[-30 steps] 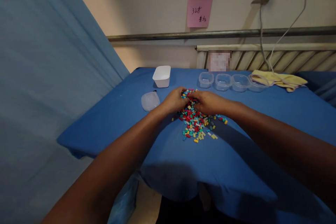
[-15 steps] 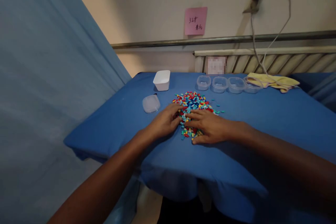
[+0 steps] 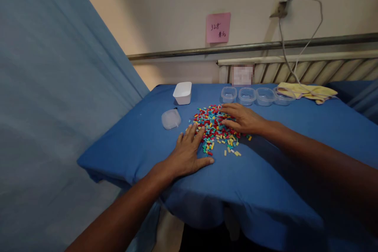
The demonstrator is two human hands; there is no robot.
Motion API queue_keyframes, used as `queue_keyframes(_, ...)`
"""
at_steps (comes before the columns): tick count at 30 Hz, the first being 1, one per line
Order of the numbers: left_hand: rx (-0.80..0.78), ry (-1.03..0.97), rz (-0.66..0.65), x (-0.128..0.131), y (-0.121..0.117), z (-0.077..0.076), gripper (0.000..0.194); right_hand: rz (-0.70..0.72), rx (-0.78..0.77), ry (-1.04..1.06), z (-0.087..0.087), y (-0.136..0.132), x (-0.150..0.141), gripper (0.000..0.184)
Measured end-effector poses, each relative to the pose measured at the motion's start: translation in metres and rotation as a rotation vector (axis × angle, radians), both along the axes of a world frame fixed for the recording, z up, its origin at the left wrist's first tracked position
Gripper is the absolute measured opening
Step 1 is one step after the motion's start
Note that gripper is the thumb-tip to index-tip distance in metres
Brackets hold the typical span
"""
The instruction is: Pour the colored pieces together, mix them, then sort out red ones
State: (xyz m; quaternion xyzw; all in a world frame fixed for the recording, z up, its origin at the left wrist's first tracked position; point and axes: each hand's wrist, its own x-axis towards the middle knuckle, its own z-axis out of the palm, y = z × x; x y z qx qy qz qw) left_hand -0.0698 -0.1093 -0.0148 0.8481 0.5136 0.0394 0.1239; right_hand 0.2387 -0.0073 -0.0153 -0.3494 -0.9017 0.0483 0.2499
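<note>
Desk (image 3: 126, 134): blue cloth over top, loose folds at near edge. Curtain (image 3: 59, 86) on far L, radiator (image 3: 319, 67) behind far R side. Yellow cloth (image 3: 310, 91) at far R, partly over the rightmost clear tub (image 3: 283, 100).

Hands apart, both open. L hand (image 3: 184, 155) palm down, fingers spread at near-L edge of pile, thumb out on the blue cloth. R hand (image 3: 243, 118) over far-R part, fingers reaching in; can't tell if any pcs are under its fingertips. No grip visible.

White tub (image 3: 182, 97) upright, far L of pile. Other 3 clear tubs (image 3: 247, 96) in the far row w/ the rightmost. Clear lid (image 3: 171, 119) flat, L of pile.

Pcs (image 3: 214, 120): small, multicolor, mid desk, loose heap, strays on near side. Prob. light, stiff, hard plastic; slide easily, scatter if pushed fast, low break risk. Best hold: cup both sides for bulk, pinch long sides for singles.

Vs 0.5 s ago: hands were closer, both over near half; now R is farther out, L more spread. More near pcs exposed. Tubs + lid unchanged.
</note>
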Motion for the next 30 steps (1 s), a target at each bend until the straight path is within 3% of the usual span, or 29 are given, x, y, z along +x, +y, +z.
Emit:
queue_keyframes(5,-0.007,-0.001,0.085,-0.001,0.016,-0.002,0.123,-0.061,-0.351,-0.053,-0.034,-0.041,0.049,0.118)
queue_keyframes(8,-0.043,-0.013,0.109,0.003,0.035,-0.004,0.132,-0.126,-0.373,-0.097,-0.055,-0.059,0.044,0.138)
queue_keyframes(11,-0.020,-0.046,0.000,0.012,0.051,-0.007,0.134,-0.190,-0.244,-0.016,-0.059,-0.058,0.018,0.124)
queue_keyframes(14,0.057,-0.084,-0.090,0.021,0.062,-0.013,0.128,-0.174,-0.125,0.002,-0.051,-0.045,-0.003,0.100)
queue_keyframes(18,0.174,-0.176,-0.201,0.027,0.074,-0.019,0.103,-0.140,-0.070,-0.068,-0.039,-0.033,-0.014,0.072)
queue_keyframes(21,0.196,-0.210,-0.247,0.031,0.085,-0.022,0.076,-0.176,-0.093,-0.110,-0.034,-0.027,-0.018,0.064)
queue_keyframes(25,0.194,-0.299,-0.208,0.043,0.099,-0.020,0.067,-0.257,-0.170,0.030,-0.026,-0.016,-0.027,0.049)
queue_keyframes(30,0.091,-0.526,-0.037,0.062,0.117,0.001,0.053,-0.351,-0.424,0.203,-0.004,0.003,-0.034,0.027)
